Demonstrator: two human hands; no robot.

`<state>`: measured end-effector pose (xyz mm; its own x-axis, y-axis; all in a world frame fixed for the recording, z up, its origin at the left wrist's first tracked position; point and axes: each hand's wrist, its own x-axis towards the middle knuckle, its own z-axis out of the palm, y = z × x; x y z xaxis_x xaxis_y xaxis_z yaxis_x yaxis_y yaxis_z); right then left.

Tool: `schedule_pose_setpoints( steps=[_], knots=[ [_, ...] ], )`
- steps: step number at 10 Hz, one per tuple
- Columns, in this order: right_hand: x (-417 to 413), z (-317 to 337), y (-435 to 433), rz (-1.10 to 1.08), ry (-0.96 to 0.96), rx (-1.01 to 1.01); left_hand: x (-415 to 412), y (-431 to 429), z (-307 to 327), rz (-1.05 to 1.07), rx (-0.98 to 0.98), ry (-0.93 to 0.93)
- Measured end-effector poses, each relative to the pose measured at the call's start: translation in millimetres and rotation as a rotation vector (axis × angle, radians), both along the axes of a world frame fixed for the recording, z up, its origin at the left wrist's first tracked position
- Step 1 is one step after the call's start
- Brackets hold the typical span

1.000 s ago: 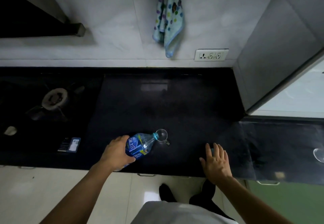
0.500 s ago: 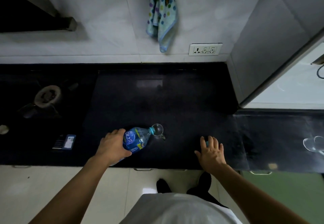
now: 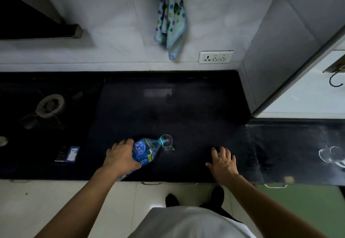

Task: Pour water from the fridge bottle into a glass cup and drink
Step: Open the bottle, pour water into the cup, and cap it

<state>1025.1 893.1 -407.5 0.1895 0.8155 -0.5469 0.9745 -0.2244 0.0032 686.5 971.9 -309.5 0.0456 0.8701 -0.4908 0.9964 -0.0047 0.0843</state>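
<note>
My left hand (image 3: 120,156) grips a clear blue-labelled plastic water bottle (image 3: 144,150) and holds it tilted, its open neck over the rim of a small glass cup (image 3: 166,140) that stands on the black counter (image 3: 186,118). The bottle's lower end is hidden behind my hand. My right hand (image 3: 223,160) rests on the counter to the right of the cup, fingers spread, with something small and blue partly hidden under the fingers.
A gas burner (image 3: 49,105) lies at the left, with a small dark box (image 3: 68,153) near the counter's front edge. More glassware (image 3: 331,156) stands at the far right. A spotted towel (image 3: 170,17) and a wall socket (image 3: 215,57) are on the tiled wall.
The bottle stays tilted at the cup and both hands keep their places. The view has shifted slightly, bringing more of the right counter and its glassware into sight.
</note>
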Motion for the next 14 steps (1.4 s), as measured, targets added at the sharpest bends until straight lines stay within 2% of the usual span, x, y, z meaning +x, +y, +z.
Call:
schedule_pose_setpoints(
  steps=[14],
  knots=[
    [0.8,4.4,-0.8,-0.015,0.036,-0.018,7.5,2.3,12.5,0.030,-0.029,0.007]
  ],
)
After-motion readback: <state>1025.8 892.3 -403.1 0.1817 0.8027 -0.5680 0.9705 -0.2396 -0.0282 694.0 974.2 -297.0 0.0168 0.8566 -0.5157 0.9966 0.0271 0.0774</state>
